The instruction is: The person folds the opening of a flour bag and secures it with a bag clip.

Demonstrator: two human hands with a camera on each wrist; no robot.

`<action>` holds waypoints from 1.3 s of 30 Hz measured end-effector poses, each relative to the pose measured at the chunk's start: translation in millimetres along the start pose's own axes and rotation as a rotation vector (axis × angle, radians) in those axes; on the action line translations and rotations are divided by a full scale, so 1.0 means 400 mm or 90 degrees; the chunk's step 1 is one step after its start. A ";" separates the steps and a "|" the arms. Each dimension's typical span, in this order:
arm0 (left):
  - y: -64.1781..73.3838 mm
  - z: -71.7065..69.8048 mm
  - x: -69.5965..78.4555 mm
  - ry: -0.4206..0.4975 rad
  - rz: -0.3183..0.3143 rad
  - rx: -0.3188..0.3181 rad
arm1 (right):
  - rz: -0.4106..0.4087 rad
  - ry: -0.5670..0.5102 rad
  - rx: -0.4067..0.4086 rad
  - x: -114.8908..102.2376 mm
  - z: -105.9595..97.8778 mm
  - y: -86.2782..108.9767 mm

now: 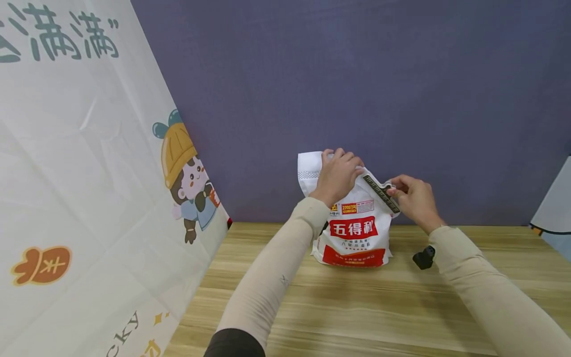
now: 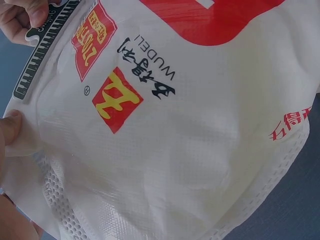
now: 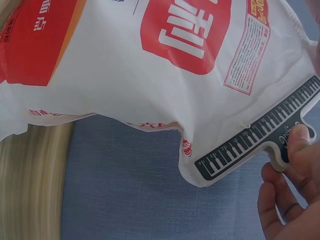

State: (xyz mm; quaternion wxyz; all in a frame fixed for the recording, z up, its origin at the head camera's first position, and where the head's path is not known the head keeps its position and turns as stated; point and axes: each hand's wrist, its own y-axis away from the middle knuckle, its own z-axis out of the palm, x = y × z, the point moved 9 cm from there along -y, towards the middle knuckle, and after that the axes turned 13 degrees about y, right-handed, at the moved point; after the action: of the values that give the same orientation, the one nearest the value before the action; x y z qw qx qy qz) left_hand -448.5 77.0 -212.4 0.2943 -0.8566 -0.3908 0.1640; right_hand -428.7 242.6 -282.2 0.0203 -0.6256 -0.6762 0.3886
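Observation:
A white flour bag (image 1: 357, 238) with red printed panels stands upright on the wooden table. My left hand (image 1: 337, 173) grips its folded top edge, thumb on the near side in the left wrist view. At the bag's upper right corner sits a black clip (image 1: 380, 192) with a piano-key pattern, lying slantwise along the fold. My right hand (image 1: 415, 201) pinches the clip's handle between thumb and fingers; the right wrist view shows the thumb on the handle (image 3: 287, 142). The clip's jaws lie over the bag's edge. The handle's far side is hidden.
A small black object (image 1: 424, 258) is by my right wrist, above or on the wooden table (image 1: 357, 307). Behind the bag rises a blue-grey partition (image 1: 357, 89). A white printed sheet (image 1: 89, 173) hangs along the left side, and a pale panel (image 1: 553, 203) stands at far right.

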 end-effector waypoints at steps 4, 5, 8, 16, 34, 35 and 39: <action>0.001 0.000 0.002 -0.001 0.005 0.003 | 0.003 -0.002 -0.006 0.001 0.002 0.005; 0.002 0.000 0.003 -0.001 0.007 0.003 | 0.003 -0.002 -0.007 0.001 0.002 0.007; 0.003 -0.001 0.005 0.001 0.006 0.003 | 0.001 -0.003 -0.009 0.000 0.003 0.010; 0.002 -0.001 0.005 0.009 0.002 -0.002 | -0.004 -0.003 -0.023 0.000 0.007 0.015; 0.008 -0.020 0.006 0.006 0.029 0.028 | -0.005 -0.028 -0.046 0.020 0.014 0.038; 0.008 -0.022 0.006 0.011 0.031 0.031 | -0.004 -0.030 -0.041 0.024 0.012 0.042; 0.011 -0.039 0.006 0.020 0.037 0.045 | 0.009 -0.038 -0.026 0.042 0.008 0.059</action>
State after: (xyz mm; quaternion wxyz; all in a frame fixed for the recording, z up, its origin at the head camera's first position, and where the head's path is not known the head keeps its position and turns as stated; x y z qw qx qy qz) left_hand -436.4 70.5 -203.2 0.3260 -0.8591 -0.3547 0.1725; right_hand -414.6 253.6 -305.2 -0.0153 -0.6189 -0.6797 0.3934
